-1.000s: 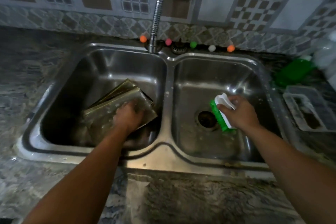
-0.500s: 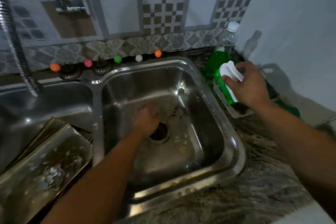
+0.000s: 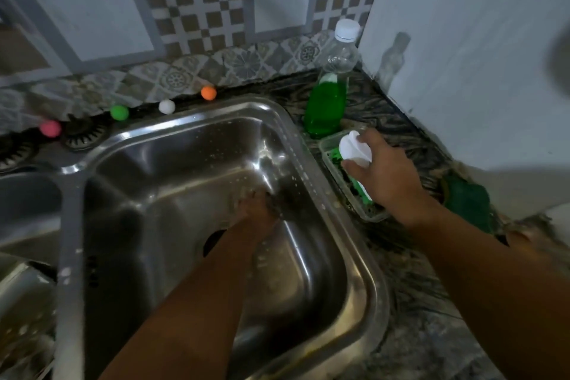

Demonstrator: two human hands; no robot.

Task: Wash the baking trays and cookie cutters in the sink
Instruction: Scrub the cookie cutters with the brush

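My left hand (image 3: 257,210) reaches down into the right basin of the steel sink (image 3: 197,120), its blurred fingers against the basin floor near the right wall, just past the drain hole (image 3: 212,241). It holds nothing that I can see. My right hand (image 3: 388,176) grips a scrub brush with a white handle (image 3: 354,148) and green bristles, low over a clear plastic tray (image 3: 374,217) on the counter beside the sink. A baking tray (image 3: 21,296) shows as a blurred metal edge in the left basin at the bottom left. No cookie cutters are visible.
A clear bottle of green liquid (image 3: 327,105) stands behind the plastic tray in the corner. A green scouring pad (image 3: 467,203) lies on the counter at right. Small coloured balls (image 3: 208,92) line the sink's back edge under the tiled wall.
My left hand left the baking trays, crossed into the right basin and slid past the drain toward its right wall. My right hand carried the brush out of the basin down to the plastic tray.
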